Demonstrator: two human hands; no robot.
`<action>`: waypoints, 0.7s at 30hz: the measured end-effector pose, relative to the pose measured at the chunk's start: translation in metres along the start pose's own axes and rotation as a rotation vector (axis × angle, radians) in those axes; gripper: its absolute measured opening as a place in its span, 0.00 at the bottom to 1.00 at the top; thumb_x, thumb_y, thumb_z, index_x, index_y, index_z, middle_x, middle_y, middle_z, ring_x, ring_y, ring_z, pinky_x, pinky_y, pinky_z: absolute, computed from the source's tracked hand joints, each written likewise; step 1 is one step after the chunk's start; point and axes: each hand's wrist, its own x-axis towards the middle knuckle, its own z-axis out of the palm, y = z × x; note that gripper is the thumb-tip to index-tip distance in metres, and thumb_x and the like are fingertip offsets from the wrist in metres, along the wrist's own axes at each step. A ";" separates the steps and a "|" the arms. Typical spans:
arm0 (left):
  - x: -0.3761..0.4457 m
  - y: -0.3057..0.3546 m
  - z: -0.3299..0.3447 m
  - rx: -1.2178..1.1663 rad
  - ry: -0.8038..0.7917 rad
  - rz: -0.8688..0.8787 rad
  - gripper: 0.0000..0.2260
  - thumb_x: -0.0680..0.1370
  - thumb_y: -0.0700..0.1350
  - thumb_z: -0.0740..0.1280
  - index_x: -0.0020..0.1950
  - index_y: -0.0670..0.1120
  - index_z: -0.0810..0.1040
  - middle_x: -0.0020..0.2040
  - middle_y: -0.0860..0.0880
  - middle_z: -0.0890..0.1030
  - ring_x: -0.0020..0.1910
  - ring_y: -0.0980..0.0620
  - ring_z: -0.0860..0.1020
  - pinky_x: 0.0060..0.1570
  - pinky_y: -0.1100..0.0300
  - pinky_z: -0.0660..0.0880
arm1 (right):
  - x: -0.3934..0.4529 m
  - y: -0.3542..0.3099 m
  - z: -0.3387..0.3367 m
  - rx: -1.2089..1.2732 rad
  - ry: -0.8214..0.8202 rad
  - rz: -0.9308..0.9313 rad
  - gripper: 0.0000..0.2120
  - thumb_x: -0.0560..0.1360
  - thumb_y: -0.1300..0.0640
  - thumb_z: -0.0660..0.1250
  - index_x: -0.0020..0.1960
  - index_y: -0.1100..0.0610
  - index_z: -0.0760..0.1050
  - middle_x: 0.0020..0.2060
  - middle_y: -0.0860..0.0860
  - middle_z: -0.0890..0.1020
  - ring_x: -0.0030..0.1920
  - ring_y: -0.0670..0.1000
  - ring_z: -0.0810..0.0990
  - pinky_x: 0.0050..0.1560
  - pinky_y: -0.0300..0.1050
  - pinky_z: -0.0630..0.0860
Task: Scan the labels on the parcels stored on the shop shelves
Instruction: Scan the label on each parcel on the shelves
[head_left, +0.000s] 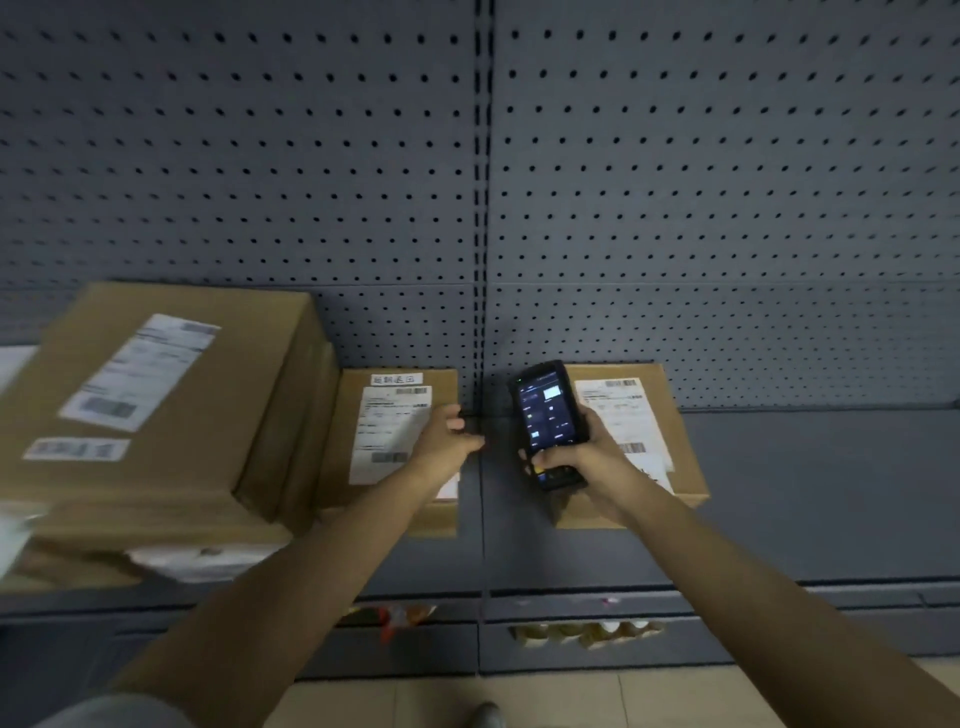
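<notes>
Three brown cardboard parcels lie on the grey shelf (810, 493). The large parcel (156, 405) at the left carries a white label (137, 371) on top. The middle parcel (395, 441) has a white label (392, 431). My left hand (449, 436) rests with relaxed fingers over that parcel's right edge. The right parcel (644, 447) also bears a label (618, 410). My right hand (582, 457) grips a black handheld scanner (545, 423) with a lit screen, held above the gap between the middle and right parcels.
A grey pegboard back wall (675, 182) rises behind the shelf, with a vertical slotted post (485, 208) in the middle. More wrapped parcels (197, 564) sit under the large one. Goods (587, 634) show on a lower shelf. The tiled floor (415, 701) lies below.
</notes>
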 end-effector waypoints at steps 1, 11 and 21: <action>-0.001 -0.002 -0.013 0.016 0.072 0.029 0.25 0.75 0.33 0.67 0.71 0.42 0.66 0.66 0.44 0.73 0.60 0.47 0.74 0.43 0.61 0.74 | 0.003 0.003 0.014 0.049 -0.031 0.020 0.38 0.60 0.74 0.73 0.66 0.57 0.66 0.57 0.64 0.81 0.57 0.65 0.80 0.58 0.59 0.77; -0.025 -0.043 -0.095 0.437 0.235 0.131 0.23 0.76 0.33 0.62 0.71 0.43 0.69 0.72 0.45 0.67 0.70 0.47 0.68 0.66 0.61 0.66 | 0.015 0.036 0.108 0.111 -0.151 0.192 0.34 0.66 0.76 0.69 0.67 0.56 0.65 0.56 0.59 0.79 0.55 0.59 0.79 0.51 0.53 0.78; -0.019 -0.040 -0.074 0.615 0.368 -0.040 0.30 0.74 0.41 0.66 0.75 0.42 0.61 0.75 0.43 0.56 0.72 0.42 0.60 0.72 0.49 0.59 | 0.014 0.052 0.118 0.054 -0.078 0.179 0.37 0.64 0.72 0.72 0.69 0.57 0.62 0.59 0.58 0.79 0.58 0.59 0.78 0.58 0.56 0.76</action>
